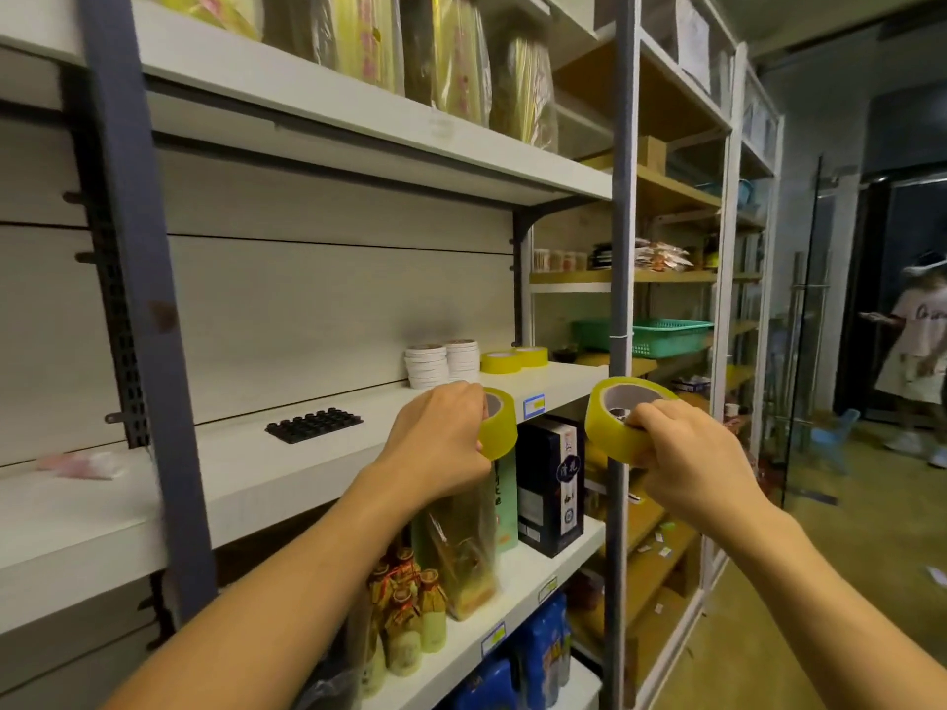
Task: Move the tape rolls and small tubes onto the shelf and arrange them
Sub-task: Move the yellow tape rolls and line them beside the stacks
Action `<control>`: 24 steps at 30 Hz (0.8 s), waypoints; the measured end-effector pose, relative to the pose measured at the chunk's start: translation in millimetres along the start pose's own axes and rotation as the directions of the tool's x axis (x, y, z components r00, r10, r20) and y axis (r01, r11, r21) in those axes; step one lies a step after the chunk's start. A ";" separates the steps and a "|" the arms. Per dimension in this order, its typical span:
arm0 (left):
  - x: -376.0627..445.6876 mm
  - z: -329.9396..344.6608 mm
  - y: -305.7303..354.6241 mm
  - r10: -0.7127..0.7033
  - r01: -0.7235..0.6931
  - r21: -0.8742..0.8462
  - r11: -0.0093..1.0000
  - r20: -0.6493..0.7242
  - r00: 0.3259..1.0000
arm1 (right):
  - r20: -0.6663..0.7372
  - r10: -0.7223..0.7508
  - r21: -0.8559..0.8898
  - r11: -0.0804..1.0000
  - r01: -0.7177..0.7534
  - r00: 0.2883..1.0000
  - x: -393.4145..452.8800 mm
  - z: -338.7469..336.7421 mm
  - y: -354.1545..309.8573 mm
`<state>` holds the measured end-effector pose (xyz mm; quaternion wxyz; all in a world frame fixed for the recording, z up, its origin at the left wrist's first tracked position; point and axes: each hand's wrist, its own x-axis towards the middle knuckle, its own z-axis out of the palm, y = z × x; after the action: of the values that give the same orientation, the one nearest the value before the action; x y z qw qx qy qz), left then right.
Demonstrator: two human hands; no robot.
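left hand (435,433) grips yellow tape roll (499,422) | right hand (686,453) grips second yellow tape roll (622,417)

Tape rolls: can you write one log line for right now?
left hand: holds yellow roll | right hand: holds yellow roll | shelf: two yellow rolls placed

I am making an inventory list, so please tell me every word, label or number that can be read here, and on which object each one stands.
"清" atop a white label on the dark box; the characters below are too blurred.
Green box: dark characters, mostly hidden, unreadable.
Shelf-edge price tags: too blurred.
Yellow packets on the top shelf: pink print, unreadable.
Blue bags: print blurred.
Tape rolls in the left hand and right hand: no text.
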<state>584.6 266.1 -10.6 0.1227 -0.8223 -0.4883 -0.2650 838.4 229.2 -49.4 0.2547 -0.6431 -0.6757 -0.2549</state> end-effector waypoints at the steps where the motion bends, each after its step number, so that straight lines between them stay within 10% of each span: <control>1: 7.3 4.3 -0.7 -0.006 0.006 0.006 1.000 -0.003 1.000 | 0.005 -0.004 0.001 1.000 0.004 1.000 4.9 5.8 3.4; 24: 242.5 125.6 -11.7 -0.048 0.056 0.071 0.996 -0.110 0.993 | -0.083 -0.127 0.098 0.986 0.135 0.988 200.1 145.6 132.0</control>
<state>706.9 508.8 19.4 0.1724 -0.7886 -0.5118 -0.2940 959.3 480.6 -20.4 0.2962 -0.5731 -0.7184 -0.2602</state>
